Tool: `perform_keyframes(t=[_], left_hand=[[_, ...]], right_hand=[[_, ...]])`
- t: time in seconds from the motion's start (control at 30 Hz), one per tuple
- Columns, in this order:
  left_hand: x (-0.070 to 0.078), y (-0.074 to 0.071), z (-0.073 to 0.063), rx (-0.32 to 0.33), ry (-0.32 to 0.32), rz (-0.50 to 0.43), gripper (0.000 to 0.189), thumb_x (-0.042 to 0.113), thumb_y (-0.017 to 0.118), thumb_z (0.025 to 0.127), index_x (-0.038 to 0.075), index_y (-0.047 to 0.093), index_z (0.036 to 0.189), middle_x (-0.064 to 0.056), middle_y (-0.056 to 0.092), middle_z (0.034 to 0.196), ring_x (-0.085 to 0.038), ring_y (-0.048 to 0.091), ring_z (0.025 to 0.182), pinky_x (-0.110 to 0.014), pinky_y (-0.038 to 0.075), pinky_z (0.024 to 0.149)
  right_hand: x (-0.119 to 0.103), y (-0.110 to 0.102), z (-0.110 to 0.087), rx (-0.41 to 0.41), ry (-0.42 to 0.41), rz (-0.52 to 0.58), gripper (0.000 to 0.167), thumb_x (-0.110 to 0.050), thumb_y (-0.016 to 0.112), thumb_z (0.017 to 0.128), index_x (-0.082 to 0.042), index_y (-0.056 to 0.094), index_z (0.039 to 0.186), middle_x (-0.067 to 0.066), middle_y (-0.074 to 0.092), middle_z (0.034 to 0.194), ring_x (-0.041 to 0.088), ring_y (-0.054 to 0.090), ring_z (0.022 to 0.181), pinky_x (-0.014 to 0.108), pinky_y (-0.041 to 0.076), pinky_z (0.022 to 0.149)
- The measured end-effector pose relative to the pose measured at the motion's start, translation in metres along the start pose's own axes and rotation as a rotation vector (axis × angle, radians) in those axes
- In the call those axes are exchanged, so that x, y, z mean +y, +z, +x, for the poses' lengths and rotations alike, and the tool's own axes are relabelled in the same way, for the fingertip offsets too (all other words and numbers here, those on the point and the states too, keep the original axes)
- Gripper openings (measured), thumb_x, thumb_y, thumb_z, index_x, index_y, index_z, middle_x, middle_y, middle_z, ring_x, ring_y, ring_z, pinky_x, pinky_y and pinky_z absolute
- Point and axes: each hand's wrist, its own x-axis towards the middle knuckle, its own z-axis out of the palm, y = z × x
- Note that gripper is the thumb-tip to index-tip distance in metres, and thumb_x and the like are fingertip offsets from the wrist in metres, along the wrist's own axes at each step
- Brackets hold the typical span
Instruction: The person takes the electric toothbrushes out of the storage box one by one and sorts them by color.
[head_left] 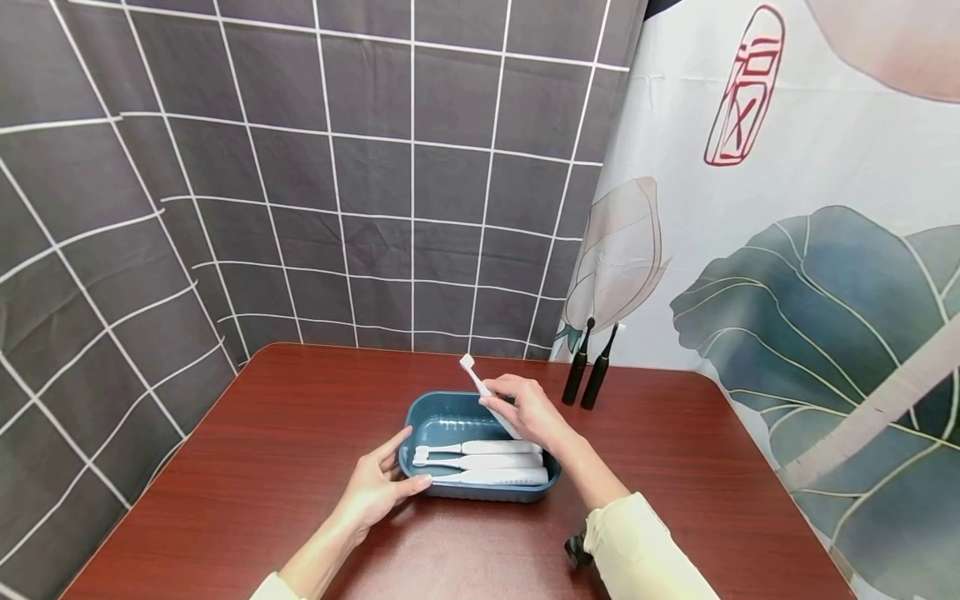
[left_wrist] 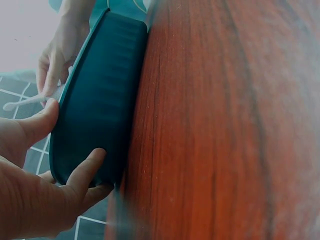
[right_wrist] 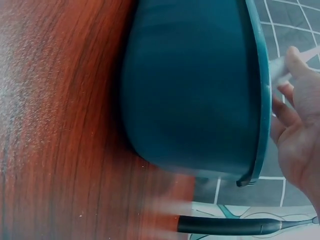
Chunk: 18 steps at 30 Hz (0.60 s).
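A dark blue-green plastic basket (head_left: 487, 493) stands on the table. My left hand (head_left: 378, 486) holds its left end, thumb at the near rim and fingers round the end; the left wrist view shows fingertips against its outer wall. Over the basket's right part, my right hand (head_left: 528, 410) pinches a white electric toothbrush (head_left: 480, 383) by its handle. That brush is tilted, its head up and to the left, with its lower end partly hidden by the hand. Several white electric toothbrushes (head_left: 495, 462) lie side by side in the basket's near half, heads to the left.
Two black electric toothbrushes (head_left: 597, 379) stand upright at the table's back right. A small black object (head_left: 577, 550) shows beside the right sleeve. Behind the reddish-brown table (head_left: 285, 467) hang a grey gridded cloth (head_left: 375, 192) and a flower-patterned cloth (head_left: 810, 292).
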Motion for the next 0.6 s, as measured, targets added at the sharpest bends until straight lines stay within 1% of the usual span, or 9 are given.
perform_keyframes(t=[0.07, 0.17, 0.3, 0.47, 0.6], left_hand=[[0.0005, -0.0001, -0.0003, 0.003, -0.001, 0.004, 0.087, 0.003, 0.089, 0.074, 0.010, 0.048, 0.150, -0.027, 0.046, 0.147, -0.045, 0.049, 0.130, -0.037, 0.057, 0.085], [0.0003, 0.0000, 0.0003, 0.009, -0.001, 0.015, 0.087, 0.003, 0.089, 0.074, 0.010, 0.048, 0.150, -0.027, 0.046, 0.147, -0.045, 0.049, 0.130, -0.036, 0.056, 0.086], [0.0000, -0.0002, 0.0008, 0.010, 0.003, 0.031, 0.087, 0.003, 0.089, 0.073, 0.009, 0.048, 0.150, -0.026, 0.046, 0.147, -0.046, 0.049, 0.130, -0.037, 0.056, 0.087], [0.0010, -0.0002, -0.0001, 0.006, 0.003, 0.028, 0.087, 0.004, 0.089, 0.074, 0.009, 0.048, 0.150, -0.027, 0.046, 0.147, -0.046, 0.049, 0.130, -0.037, 0.056, 0.087], [0.0018, 0.0002, -0.0008, 0.002, -0.008, 0.018, 0.087, 0.003, 0.089, 0.074, 0.010, 0.048, 0.150, -0.027, 0.046, 0.147, -0.046, 0.049, 0.130, -0.036, 0.057, 0.085]], right_hand=[[-0.0005, 0.0002, -0.0003, 0.030, -0.015, -0.001, 0.021, -0.013, 0.074, 0.092, -0.007, 0.076, 0.112, 0.002, 0.072, 0.100, 0.014, 0.065, 0.087, 0.042, 0.057, 0.074], [0.0002, 0.0010, -0.0009, 0.056, -0.010, 0.000, 0.022, -0.013, 0.074, 0.092, -0.008, 0.076, 0.114, 0.002, 0.072, 0.102, 0.014, 0.066, 0.090, 0.036, 0.057, 0.075], [0.0015, 0.0025, -0.0024, 0.084, 0.004, 0.033, 0.023, -0.013, 0.074, 0.093, -0.009, 0.075, 0.116, 0.002, 0.071, 0.104, 0.014, 0.067, 0.093, 0.029, 0.058, 0.074], [0.0007, 0.0027, -0.0022, 0.164, -0.041, 0.045, 0.023, -0.010, 0.075, 0.090, -0.006, 0.075, 0.113, 0.005, 0.071, 0.105, 0.016, 0.069, 0.092, 0.029, 0.059, 0.073], [-0.0004, 0.0017, -0.0014, 0.191, -0.049, 0.061, 0.023, -0.008, 0.076, 0.090, -0.006, 0.075, 0.113, 0.005, 0.071, 0.104, 0.016, 0.069, 0.090, 0.029, 0.059, 0.074]])
